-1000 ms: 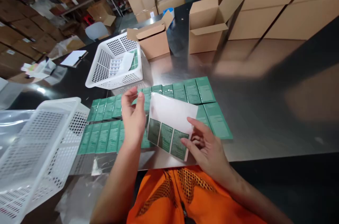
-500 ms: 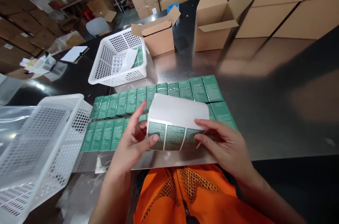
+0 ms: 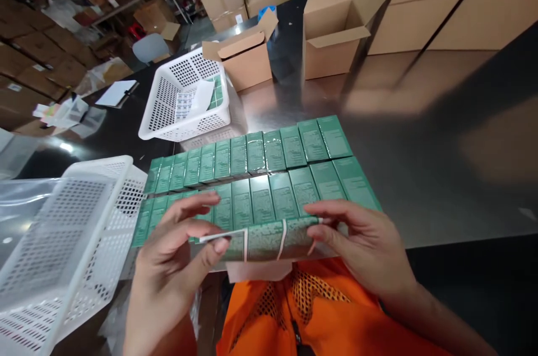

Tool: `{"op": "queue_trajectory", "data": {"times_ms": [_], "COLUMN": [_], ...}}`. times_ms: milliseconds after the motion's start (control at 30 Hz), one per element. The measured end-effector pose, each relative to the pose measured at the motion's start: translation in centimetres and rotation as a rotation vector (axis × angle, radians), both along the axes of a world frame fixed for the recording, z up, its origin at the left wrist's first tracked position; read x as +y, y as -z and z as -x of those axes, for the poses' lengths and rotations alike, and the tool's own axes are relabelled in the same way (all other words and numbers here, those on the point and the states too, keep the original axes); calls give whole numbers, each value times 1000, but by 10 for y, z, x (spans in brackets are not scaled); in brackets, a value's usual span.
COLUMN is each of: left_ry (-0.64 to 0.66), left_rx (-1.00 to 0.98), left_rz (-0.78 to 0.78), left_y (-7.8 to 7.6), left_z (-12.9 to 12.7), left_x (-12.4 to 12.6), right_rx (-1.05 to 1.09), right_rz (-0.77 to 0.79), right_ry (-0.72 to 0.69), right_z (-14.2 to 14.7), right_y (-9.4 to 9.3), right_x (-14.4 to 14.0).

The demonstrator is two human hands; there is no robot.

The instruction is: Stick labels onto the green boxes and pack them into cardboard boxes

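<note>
Between my hands is a sheet of green labels (image 3: 264,239) on white backing, bent over so its edge faces up and a pale flap hangs toward my lap. My left hand (image 3: 180,260) pinches its left end between thumb and index finger, the other fingers raised. At the right end, my right hand (image 3: 357,238) grips it with thumb and fingertips. Just beyond the sheet, two rows of small green boxes (image 3: 241,202) lie side by side on the metal table (image 3: 403,176). My left hand covers part of the nearer row.
A white perforated basket (image 3: 147,134) holding label sheets stands behind the boxes. Another white basket (image 3: 126,162) with clear plastic over it is at the left. Two opened cartons (image 3: 250,67) stand at the back, near large stacked cartons (image 3: 454,19). A clipboard (image 3: 115,92) lies far left.
The label sheet has tipped and moved down toward me, its white part no longer standing up. More green boxes show behind it. My left hand has shifted left and down.
</note>
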State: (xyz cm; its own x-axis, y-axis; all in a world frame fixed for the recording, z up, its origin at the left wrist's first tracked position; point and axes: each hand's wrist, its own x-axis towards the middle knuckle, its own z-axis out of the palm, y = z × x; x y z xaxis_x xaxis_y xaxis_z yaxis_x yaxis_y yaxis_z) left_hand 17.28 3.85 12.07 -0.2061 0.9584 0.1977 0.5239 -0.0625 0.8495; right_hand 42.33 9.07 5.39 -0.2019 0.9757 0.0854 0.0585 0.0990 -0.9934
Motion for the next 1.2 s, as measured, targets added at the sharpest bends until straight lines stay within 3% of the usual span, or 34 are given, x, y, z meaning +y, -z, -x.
{"op": "queue_trajectory", "data": {"times_ms": [133, 300, 367, 500, 567, 667, 700, 767, 833, 900, 1000, 1067, 1200], "left_ry": [-26, -11, -16, -54, -107, -181, -187, -171, -112, 16, 291, 416, 470], "left_rx": [-219, -245, -258, -380, -463, -529, -526, -497, -456, -334, -95, -17, 56], "left_rz": [177, 257, 292, 375, 420, 468, 475, 481, 507, 542, 569, 593, 648], "left_y": [6, 16, 19, 27, 33, 40, 42, 45, 46, 48, 55, 62, 74], "left_z": [-1, -7, -12, -16, -12, -1, 2, 0, -14, -38, -76, -92, -106], "left_x": [9, 26, 34, 57, 74, 99, 106, 115, 116, 111, 97, 91, 87], "right_rx": [-24, -112, -121, -213, -239, -117, -60, 55, 86, -2, -94, -55, -18], "right_rz": [-45, -77, -225, -688, -847, -705, -627, -580, -553, -380, -55, 64, 149], "right_ry": [106, 162, 162, 205, 61, -326, -392, -359, -191, -61, -129, -197, -229], "right_z": [-4, -16, -19, -25, -36, -63, -73, -90, -99, -100, -92, -85, -77], "right_y": [5, 14, 19, 23, 15, -5, -12, -20, -20, -14, 2, 12, 28], "right_x": [-1, -1, -1, -6, -11, -15, -12, 2, 26, 56, 98, 114, 121]}}
